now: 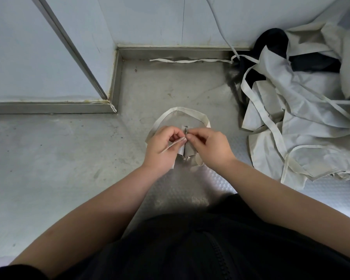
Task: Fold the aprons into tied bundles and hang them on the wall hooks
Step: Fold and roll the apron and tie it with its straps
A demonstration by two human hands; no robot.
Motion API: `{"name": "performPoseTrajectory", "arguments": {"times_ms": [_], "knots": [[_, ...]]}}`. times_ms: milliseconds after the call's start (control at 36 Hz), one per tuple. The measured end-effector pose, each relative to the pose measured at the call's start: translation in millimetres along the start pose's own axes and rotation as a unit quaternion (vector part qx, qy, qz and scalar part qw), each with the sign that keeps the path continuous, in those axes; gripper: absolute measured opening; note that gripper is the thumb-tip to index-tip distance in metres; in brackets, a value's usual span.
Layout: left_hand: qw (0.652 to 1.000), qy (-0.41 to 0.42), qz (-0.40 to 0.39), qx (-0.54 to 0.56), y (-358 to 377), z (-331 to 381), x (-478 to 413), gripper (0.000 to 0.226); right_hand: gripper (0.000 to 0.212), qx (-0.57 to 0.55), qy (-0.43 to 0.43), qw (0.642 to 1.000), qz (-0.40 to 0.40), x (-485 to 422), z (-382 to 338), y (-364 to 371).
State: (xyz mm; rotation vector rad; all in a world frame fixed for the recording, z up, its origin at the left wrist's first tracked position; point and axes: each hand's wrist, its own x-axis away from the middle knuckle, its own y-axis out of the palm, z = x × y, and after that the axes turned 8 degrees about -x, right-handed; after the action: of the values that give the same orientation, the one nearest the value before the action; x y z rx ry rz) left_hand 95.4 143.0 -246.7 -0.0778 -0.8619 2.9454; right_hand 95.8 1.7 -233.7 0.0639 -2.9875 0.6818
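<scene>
A small folded apron bundle [186,150] of pale cloth sits between my hands above the metal floor, mostly hidden by them. Its neck loop [187,110] arcs out beyond my fingers. My left hand [163,147] pinches a thin cloth tie that runs down across its palm. Fingertip to fingertip with it, my right hand [209,147] pinches the cloth at the top of the bundle. No wall hooks are in view.
A heap of loose pale aprons [303,122] with trailing ties lies at the right, over something black [275,40]. One long tie [190,61] lies along the far skirting. Grey wall panels and a metal corner post [73,49] stand behind and left.
</scene>
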Motion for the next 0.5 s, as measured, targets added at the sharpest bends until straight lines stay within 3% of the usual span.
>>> {"name": "performPoseTrajectory", "arguments": {"times_ms": [83,222,389,500], "knots": [[0.999,0.028,0.009,-0.032,-0.4,-3.6,-0.9,0.009,0.024,0.089,-0.08,0.992,-0.041,2.9,1.4,-0.5],[0.99,0.09,0.024,-0.101,0.7,-10.2,-2.1,0.005,0.027,0.154,-0.115,0.978,-0.087,2.7,-1.2,-4.0],[0.985,0.124,0.026,-0.119,0.2,-8.8,-2.1,0.016,0.036,0.185,-0.099,0.973,-0.097,0.0,1.6,-4.0],[0.978,0.144,0.011,-0.151,-3.0,-8.4,-1.0,0.021,0.024,0.188,-0.092,0.972,-0.105,-0.3,3.3,-2.3]]}}
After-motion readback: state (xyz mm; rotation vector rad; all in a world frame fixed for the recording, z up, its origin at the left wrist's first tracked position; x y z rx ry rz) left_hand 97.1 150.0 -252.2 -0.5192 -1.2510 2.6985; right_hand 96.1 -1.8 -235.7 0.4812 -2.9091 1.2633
